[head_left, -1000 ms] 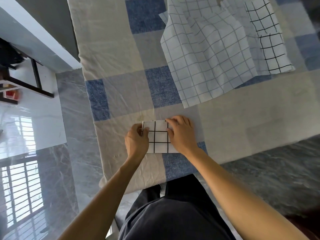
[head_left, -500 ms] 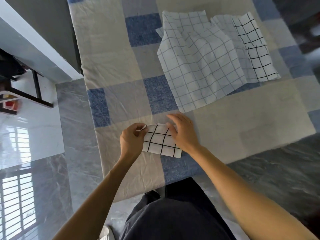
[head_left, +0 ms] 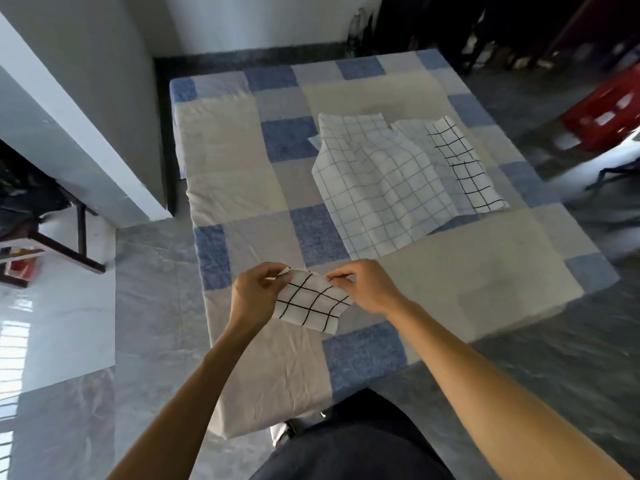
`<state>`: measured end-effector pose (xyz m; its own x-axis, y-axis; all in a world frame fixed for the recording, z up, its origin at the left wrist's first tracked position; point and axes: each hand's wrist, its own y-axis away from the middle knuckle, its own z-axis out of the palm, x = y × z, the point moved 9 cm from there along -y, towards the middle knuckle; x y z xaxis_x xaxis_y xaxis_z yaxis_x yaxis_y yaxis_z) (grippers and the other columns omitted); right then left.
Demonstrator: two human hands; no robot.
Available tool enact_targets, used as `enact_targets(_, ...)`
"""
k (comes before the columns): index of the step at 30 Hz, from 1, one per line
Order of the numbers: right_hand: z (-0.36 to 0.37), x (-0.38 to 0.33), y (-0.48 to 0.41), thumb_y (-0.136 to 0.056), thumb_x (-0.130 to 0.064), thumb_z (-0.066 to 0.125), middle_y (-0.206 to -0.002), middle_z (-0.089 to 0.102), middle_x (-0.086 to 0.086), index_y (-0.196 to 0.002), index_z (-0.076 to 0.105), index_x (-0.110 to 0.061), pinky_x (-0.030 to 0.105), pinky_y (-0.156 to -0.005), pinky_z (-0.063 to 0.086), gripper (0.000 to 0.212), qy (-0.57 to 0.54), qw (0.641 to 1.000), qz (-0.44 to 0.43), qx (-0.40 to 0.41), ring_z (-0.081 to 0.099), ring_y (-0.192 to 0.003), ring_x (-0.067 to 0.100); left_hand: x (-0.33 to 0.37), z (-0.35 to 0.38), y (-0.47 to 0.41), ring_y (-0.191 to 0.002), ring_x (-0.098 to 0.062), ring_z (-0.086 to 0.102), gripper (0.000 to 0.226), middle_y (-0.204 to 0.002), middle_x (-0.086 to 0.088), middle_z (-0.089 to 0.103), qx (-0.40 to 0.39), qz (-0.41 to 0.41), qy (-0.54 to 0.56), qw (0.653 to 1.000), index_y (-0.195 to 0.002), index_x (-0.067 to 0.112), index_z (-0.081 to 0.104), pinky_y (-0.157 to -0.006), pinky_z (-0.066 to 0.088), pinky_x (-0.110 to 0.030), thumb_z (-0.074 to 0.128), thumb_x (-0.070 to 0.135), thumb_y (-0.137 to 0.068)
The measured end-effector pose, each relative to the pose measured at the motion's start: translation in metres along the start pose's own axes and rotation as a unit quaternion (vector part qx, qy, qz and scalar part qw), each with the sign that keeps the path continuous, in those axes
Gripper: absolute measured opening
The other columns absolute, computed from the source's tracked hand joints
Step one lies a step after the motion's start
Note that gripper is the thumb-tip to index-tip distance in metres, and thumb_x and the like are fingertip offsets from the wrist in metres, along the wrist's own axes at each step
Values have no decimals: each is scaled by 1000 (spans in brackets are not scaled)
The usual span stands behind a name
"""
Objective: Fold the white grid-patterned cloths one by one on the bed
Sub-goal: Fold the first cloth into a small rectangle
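- My left hand point(head_left: 254, 296) and right hand point(head_left: 367, 289) pinch the top corners of a small, folded, black-gridded white cloth point(head_left: 310, 304) over the blue-and-beige checked bed point(head_left: 242, 188), near edge.
- It seems folded, so next I set it aside.
- Rumpled, unfolded white grid cloths point(head_left: 384, 188) wait at one o'clock.

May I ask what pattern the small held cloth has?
The folded cloth: white, black grid lines; head view.

We reach forward with our left hand point(head_left: 254, 296) and right hand point(head_left: 367, 289) close together, knuckles up, fingers curled, each pinching an upper corner of the cloth point(head_left: 311, 306).
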<state>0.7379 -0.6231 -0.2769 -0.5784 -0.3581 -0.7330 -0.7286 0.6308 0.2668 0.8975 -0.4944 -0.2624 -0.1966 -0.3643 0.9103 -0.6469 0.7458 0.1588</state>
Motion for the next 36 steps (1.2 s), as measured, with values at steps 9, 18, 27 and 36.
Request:
enact_targets(9, -23, -19, 21, -83, -24, 73, -99, 72, -11, -106, 73, -21, 10, -84, 46, 23, -40, 999, 4, 28, 63, -91, -6, 40, -11, -1, -78, 2, 65, 14, -83, 17, 70, -15, 50, 12, 999, -83, 32, 70, -71, 47, -11, 73, 18, -80)
enact_targets(18, -17, -33, 35, -93, -30, 55, -115, 68, -14, -119, 65, -27, 26, -94, 49, 29, -61, 998, 15, -22, 61, -106, 1, 67, -14, 4, -81, -3, 66, 15, -85, 13, 72, -40, 74, 31, 996, -83, 31, 72, -77, 51, -20, 72, 15, -81)
enact_targets(27, -51, -100, 37, -89, -40, 64, -107, 65, -16, -120, 64, -24, 10, -90, 40, 35, -128, 985, -60, 96, 56, -101, -10, 115, -16, 5, -82, 1, 63, 28, -88, 8, 69, -9, 160, -68, 985, -106, 23, 70, -76, 48, -9, 75, 19, -79)
enact_targets(36, -86, -125, 38, -89, -22, 65, -91, 72, -8, -98, 73, -18, 23, -86, 50, 13, -168, 959, -111, 200, 64, -90, 6, 165, -29, 15, -80, 0, 61, 28, -88, 11, 65, 22, 244, -88, 965, -109, 19, 69, -76, 44, -2, 73, 20, -81)
